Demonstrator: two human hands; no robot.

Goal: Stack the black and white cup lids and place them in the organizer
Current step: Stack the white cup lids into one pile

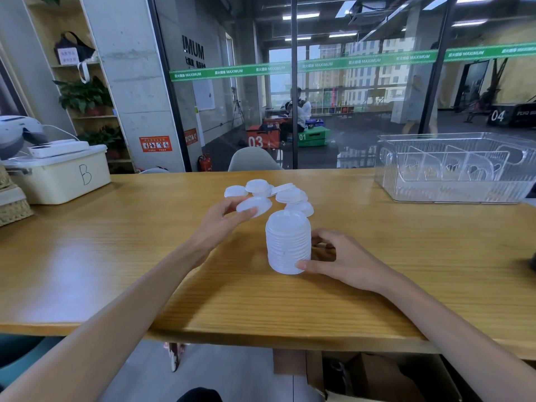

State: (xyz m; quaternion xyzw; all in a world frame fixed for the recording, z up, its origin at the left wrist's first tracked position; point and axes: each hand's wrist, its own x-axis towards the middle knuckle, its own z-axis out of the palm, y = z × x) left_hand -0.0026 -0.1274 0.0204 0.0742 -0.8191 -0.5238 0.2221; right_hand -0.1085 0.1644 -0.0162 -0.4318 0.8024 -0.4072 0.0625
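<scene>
Stacking is the step in hand, seen from the head camera, the only view; the right hand [336,258] steadies a tall stack of white lids [288,243] standing upright on the wooden table [116,250], thumb against the near base and fingers curled round the far side, so its grip is closed on the stack; the left hand [223,220] pinches a single white lid [254,206] between thumb and fingertips, held tilted, just beside and slightly above the top of the stack; it is not yet seated. Several loose white lids [261,188] lie in a cluster on the table just beyond the stack, some overlapping; no black lids can be made out. The clear organizer [452,169] sits at the far right of the table, well apart from the stack, its upright dividers visible and its compartments apparently holding no lids. A cream box marked B [62,177] stands at the far left. Judgement: the task is partway through; the next move calls for levelling the held lid and centring it over the stack before pressing down, while the right hand keeps the tall column from tipping.
</scene>
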